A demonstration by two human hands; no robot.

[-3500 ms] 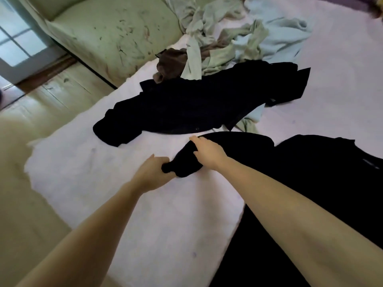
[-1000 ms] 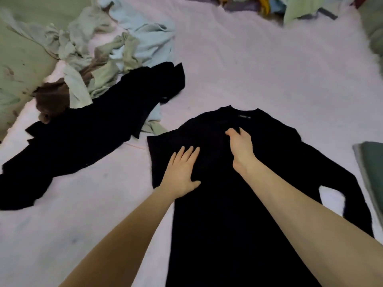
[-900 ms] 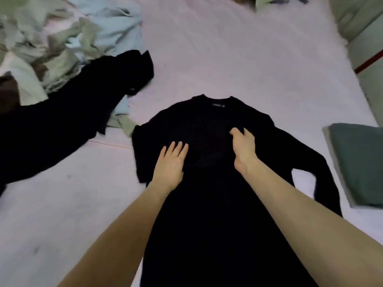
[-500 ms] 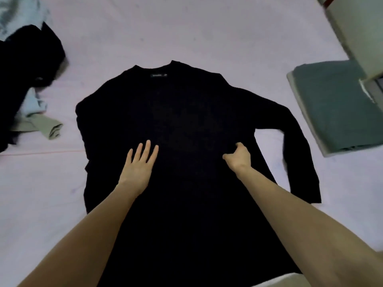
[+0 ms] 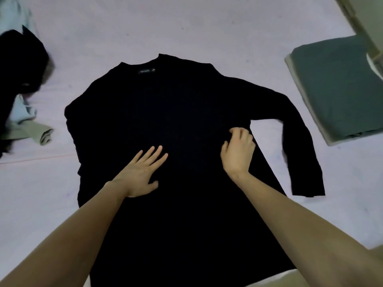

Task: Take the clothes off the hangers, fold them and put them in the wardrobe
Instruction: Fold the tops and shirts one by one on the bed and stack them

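A black long-sleeved top [image 5: 176, 125] lies spread flat, neck away from the person, on a pale lilac sheet [image 5: 207, 27]; a small label [image 5: 146, 71] shows inside the collar. Its right sleeve [image 5: 298, 146] runs outward and bends back down toward the hem, the cuff lying on the sheet apart from the body; the left sleeve appears folded in under or along the left edge, though the dark cloth hides exactly how.

The left hand [image 5: 138, 172] rests palm down on the middle of the top, grip spread flat, fingers [image 5: 153, 154] splayed and pressing the cloth; the right hand [image 5: 238, 152] sits near the top's right side below the armpit, grip curled, fingertips bent onto the fabric, but whether cloth is actually pinched cannot be told.

To the left, well apart from the top, lies another black garment [image 5: 18, 65] with pale blue cloth [image 5: 20, 108] and a grey-green rolled piece [image 5: 39, 133] beside it; to the right, a folded dark green garment [image 5: 339, 88] rests on a light layer, close to the bent sleeve but not touching it.
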